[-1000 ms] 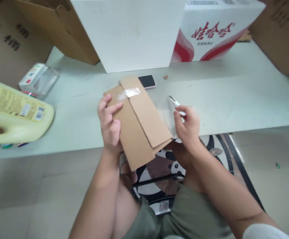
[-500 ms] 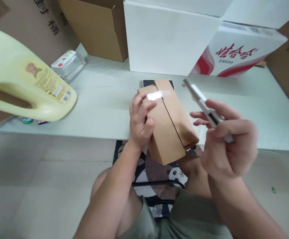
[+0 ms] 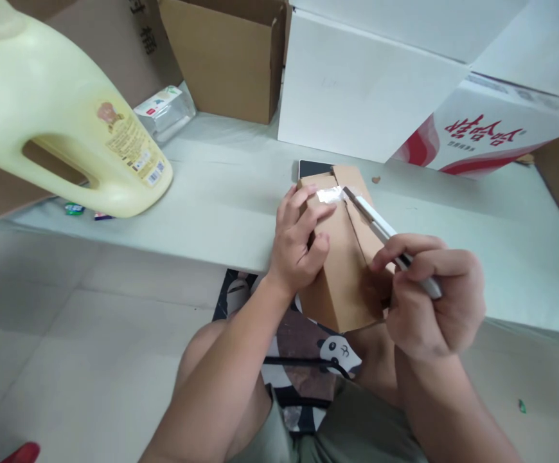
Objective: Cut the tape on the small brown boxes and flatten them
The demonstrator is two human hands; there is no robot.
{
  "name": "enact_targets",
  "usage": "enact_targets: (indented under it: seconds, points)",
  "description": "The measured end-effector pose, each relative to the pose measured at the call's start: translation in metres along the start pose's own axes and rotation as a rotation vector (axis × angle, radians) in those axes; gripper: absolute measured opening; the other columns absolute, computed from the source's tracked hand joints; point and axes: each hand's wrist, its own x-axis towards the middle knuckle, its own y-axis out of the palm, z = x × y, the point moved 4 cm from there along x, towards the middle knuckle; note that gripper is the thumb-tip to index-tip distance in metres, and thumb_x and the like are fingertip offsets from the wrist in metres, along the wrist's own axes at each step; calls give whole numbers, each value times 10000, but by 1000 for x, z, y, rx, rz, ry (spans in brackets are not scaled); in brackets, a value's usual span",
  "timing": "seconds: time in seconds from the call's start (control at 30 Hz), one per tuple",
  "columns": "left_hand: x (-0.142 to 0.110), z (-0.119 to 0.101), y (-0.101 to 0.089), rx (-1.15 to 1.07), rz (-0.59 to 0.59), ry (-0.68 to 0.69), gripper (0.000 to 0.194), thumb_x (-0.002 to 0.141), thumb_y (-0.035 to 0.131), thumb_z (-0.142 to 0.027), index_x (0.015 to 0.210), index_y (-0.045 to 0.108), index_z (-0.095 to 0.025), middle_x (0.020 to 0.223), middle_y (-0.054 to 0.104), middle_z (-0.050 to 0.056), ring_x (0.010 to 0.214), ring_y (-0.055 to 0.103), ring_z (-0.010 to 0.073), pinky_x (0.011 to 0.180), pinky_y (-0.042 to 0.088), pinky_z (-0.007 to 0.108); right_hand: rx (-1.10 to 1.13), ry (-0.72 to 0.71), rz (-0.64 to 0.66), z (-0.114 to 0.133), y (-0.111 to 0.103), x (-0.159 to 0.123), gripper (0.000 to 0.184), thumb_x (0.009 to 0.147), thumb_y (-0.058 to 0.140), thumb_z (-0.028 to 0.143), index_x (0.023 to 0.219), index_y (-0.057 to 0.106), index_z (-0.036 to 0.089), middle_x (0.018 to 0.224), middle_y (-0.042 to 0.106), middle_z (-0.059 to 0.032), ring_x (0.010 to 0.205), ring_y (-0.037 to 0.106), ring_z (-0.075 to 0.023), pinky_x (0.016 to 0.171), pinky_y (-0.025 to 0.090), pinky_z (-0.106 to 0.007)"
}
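Observation:
A small brown cardboard box (image 3: 340, 270) lies tilted over the table's front edge, with a strip of clear tape (image 3: 330, 195) across its top seam near the far end. My left hand (image 3: 299, 238) grips the box's left side, fingers curled over the top face. In my right hand (image 3: 436, 292) is a slim silver utility knife (image 3: 376, 222), held like a pen. Its dark tip is at the tape by the seam; whether it touches I cannot tell. Part of a flat dark device (image 3: 314, 168) shows behind the box.
A large yellow jug (image 3: 81, 122) stands at the left, beside a clear plastic bottle (image 3: 166, 116). Along the back are an open brown carton (image 3: 226, 64), a white box (image 3: 356, 83) and a red-and-white carton (image 3: 482, 128). The pale green table (image 3: 231, 218) ends above my lap.
My right hand has brought the utility knife down and left, its tip now at the tape. My left hand still grips the box. The view has shifted, so the scene sits farther right.

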Motion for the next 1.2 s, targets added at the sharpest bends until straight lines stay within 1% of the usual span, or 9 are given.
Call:
enact_targets:
  seconds: [0.27, 0.33, 0.43, 0.53, 0.67, 0.77, 0.87, 1.07, 1.2]
  points:
    - [-3, 3, -2, 20, 13, 29, 517, 1054, 322, -565, 1259, 650, -221, 1497, 532, 148, 1454, 475, 326, 1240, 345, 547, 26, -80, 43, 3, 6, -1, 201, 919, 495, 63, 832, 499, 244, 827, 608, -4, 690, 567, -144, 608, 465, -291]
    - [-4, 4, -2, 45, 17, 48, 517, 1054, 319, -578, 1273, 635, -233, 1506, 526, 145, 1460, 471, 327, 1229, 367, 548, 42, -122, 88, 6, 9, -1, 218, 892, 496, 33, 825, 493, 240, 814, 587, -4, 681, 544, -141, 602, 442, -293]
    - [-4, 6, -2, 68, 24, 72, 503, 1053, 334, -581, 1288, 623, -243, 1503, 529, 144, 1459, 472, 327, 1223, 384, 550, 29, -161, 195, 10, 14, 1, 247, 844, 502, -7, 806, 472, 235, 818, 573, -9, 676, 515, -132, 590, 415, -285]
    - [-4, 8, -2, 68, 23, 80, 488, 1058, 332, -564, 1294, 618, -246, 1493, 535, 145, 1459, 472, 327, 1226, 385, 559, -7, -147, 272, 13, 16, 4, 264, 833, 484, -22, 797, 446, 237, 804, 538, -4, 675, 484, -128, 582, 396, -275]
    - [-4, 8, -2, 55, 15, 89, 467, 1058, 343, -552, 1298, 613, -254, 1496, 522, 140, 1464, 465, 324, 1234, 376, 556, 6, -75, 301, 12, 17, 8, 282, 835, 454, -38, 797, 407, 238, 778, 486, 14, 672, 455, -115, 586, 384, -257]
    - [-4, 8, -1, 51, 19, 81, 455, 1061, 347, -544, 1296, 612, -258, 1506, 511, 134, 1462, 466, 319, 1238, 369, 552, 9, -45, 318, 11, 18, 9, 283, 837, 439, -42, 796, 395, 235, 774, 475, 20, 667, 433, -109, 589, 379, -251]
    - [-4, 7, -1, 54, 15, 86, 460, 1061, 344, -552, 1294, 611, -258, 1501, 512, 132, 1462, 465, 319, 1238, 369, 554, 32, -37, 309, 10, 18, 9, 282, 836, 440, -43, 796, 397, 234, 778, 470, 20, 672, 429, -109, 589, 368, -256]
    - [-4, 9, -1, 66, 16, 96, 467, 1065, 339, -546, 1300, 611, -249, 1499, 511, 137, 1459, 466, 330, 1226, 382, 564, 154, -33, 170, 7, 10, 2, 285, 812, 489, -40, 762, 399, 226, 774, 471, 14, 666, 443, -115, 572, 306, -289]
    - [-4, 9, -2, 60, 20, 93, 464, 1067, 341, -547, 1289, 617, -247, 1503, 509, 137, 1457, 471, 320, 1229, 383, 552, 192, -1, 128, 5, 9, 0, 285, 798, 497, -39, 752, 398, 224, 753, 465, 13, 665, 454, -119, 568, 286, -305]
